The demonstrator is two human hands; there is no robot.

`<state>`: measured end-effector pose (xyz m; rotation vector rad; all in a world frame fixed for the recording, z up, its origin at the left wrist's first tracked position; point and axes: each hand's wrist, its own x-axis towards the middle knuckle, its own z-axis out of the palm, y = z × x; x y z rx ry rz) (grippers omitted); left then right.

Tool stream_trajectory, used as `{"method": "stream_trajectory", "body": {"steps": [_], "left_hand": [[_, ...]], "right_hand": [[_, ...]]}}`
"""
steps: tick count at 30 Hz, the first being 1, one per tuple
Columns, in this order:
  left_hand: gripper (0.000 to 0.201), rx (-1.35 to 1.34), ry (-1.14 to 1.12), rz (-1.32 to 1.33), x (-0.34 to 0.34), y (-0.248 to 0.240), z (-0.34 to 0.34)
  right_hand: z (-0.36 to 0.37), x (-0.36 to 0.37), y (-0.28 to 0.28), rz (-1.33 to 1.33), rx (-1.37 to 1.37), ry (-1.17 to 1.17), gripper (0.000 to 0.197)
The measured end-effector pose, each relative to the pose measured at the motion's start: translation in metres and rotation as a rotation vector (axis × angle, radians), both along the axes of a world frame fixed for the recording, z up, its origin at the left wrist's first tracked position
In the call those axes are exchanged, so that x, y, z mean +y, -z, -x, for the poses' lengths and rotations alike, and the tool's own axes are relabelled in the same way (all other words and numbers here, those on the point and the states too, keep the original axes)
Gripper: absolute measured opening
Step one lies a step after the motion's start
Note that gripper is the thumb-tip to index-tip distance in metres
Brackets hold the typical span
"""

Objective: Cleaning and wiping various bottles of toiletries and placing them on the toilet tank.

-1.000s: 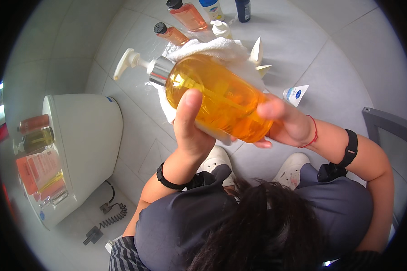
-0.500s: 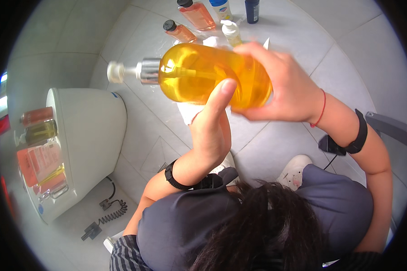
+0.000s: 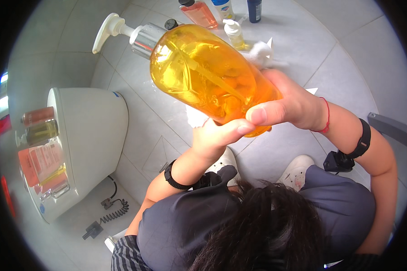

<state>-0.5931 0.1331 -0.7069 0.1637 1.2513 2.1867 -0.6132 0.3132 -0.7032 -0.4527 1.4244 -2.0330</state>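
Observation:
A large clear pump bottle (image 3: pixel 203 72) of yellow-orange liquid is tilted in the air before me, its white pump head (image 3: pixel 107 30) and silver collar pointing to the upper left. My right hand (image 3: pixel 289 99) grips it near the base, thumb across the front. My left hand (image 3: pixel 212 137) supports the lower side, its thumb by the right thumb; its other fingers are hidden behind the bottle. A white patch (image 3: pixel 195 116), perhaps tissue or cloth, shows between the left hand and the bottle.
On the tiled floor ahead stand a pink bottle (image 3: pixel 200 14), a white-and-blue bottle (image 3: pixel 223 9), a dark blue container (image 3: pixel 254 11) and a small pump bottle (image 3: pixel 233 34) beside white crumpled material (image 3: pixel 260 53). At left, a white fixture (image 3: pixel 97 131) bears several bottles. A coiled cable (image 3: pixel 115 217) lies below.
The pump bottle has tipped from nearly level to a slant, pump end higher in view and base lower. My right hand has moved down and right with it.

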Motion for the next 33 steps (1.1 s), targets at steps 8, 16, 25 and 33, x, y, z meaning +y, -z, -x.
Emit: {"method": "stream_trajectory", "body": {"steps": [8, 16, 25, 33], "left_hand": [[0.085, 0.901, -0.333, 0.366, 0.025, 0.030, 0.007], [0.106, 0.809, -0.134, 0.216, 0.028, 0.029, -0.005], [0.077, 1.026, 0.462, 0.922, -0.035, -0.005, 0.001], [0.082, 0.812, 0.694, 0.701, -0.032, 0.024, 0.005]], "right_hand": [[-0.003, 0.006, 0.015, -0.271, 0.426, 0.470, 0.059], [-0.006, 0.019, 0.012, 0.247, -0.241, 0.165, 0.051], [0.008, 0.048, 0.033, 0.674, -0.422, -0.007, 0.091], [0.010, 0.051, 0.022, 0.749, -0.480, -0.232, 0.090]]}}
